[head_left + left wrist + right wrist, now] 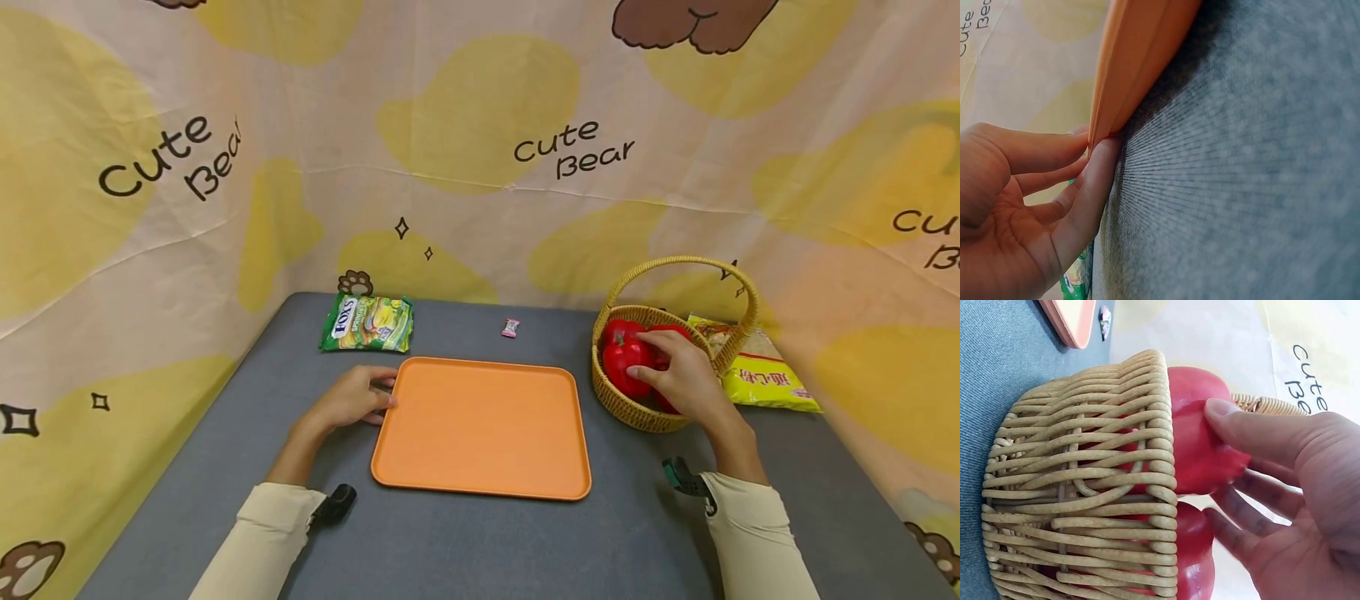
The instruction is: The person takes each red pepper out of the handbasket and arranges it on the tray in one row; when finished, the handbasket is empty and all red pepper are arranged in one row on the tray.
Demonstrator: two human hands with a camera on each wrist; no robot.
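Note:
An orange tray (483, 429) lies flat on the table. My left hand (352, 398) pinches its left rim, and the left wrist view shows the thumb and fingers (1088, 200) meeting at the tray's edge (1138, 59). On the right stands a wicker basket (626, 408) with a raised handle, holding several red bell peppers. Over it, my right hand (686, 375) grips a red bell pepper (624, 367). The right wrist view has the thumb on this pepper's (1194, 444) side and the fingers around its far side, partly hidden. Another red pepper (1194, 550) sits beside it, below the fingers.
A green Fox's candy bag (367, 323) lies at the back left of the table. Behind the tray is a small pink wrapped candy (511, 327). A yellow food packet (768, 375) rests right of the basket. Printed cloth (465, 125) hangs behind the grey table (465, 542).

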